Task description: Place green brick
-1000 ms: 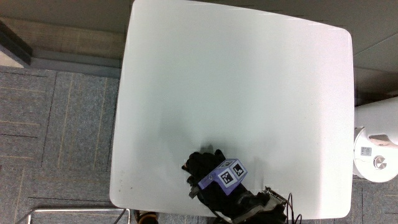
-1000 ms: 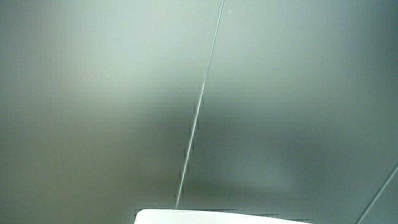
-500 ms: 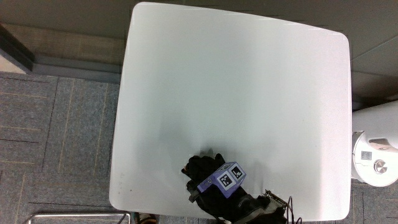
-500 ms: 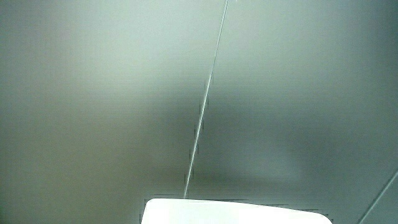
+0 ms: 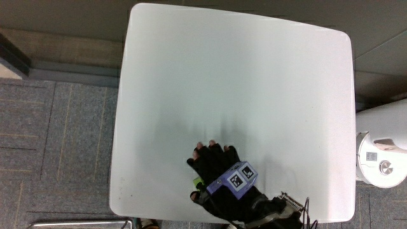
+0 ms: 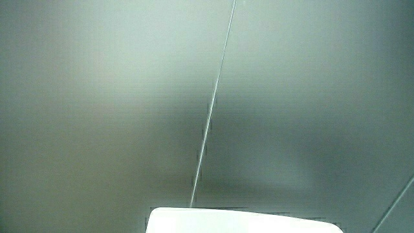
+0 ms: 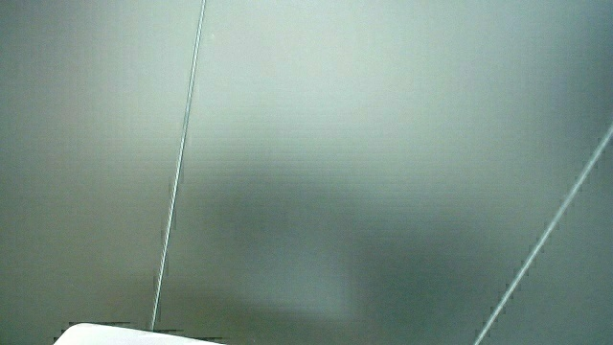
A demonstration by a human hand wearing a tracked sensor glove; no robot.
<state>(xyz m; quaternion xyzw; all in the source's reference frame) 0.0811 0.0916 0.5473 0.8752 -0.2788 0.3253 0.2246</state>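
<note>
— Black-gloved hand (image 5: 215, 161) lies near the person's edge of the white worktop (image 5: 241, 83), fingers spread flat, gripping nothing; a green sliver (image 5: 198, 185) peeks beside it, maybe the brick.

— Placed already, then?

— Cannot tell; both side views show only a pale wall; grey carpet (image 5: 57, 146) surrounds the worktop.

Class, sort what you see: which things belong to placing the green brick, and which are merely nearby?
Job: hand, over the table at its edge nearest the person; green speck at the hand's side, perhaps the brick.
Lying about: white appliance beside the table.
Both side views show mostly pale wall.
</note>
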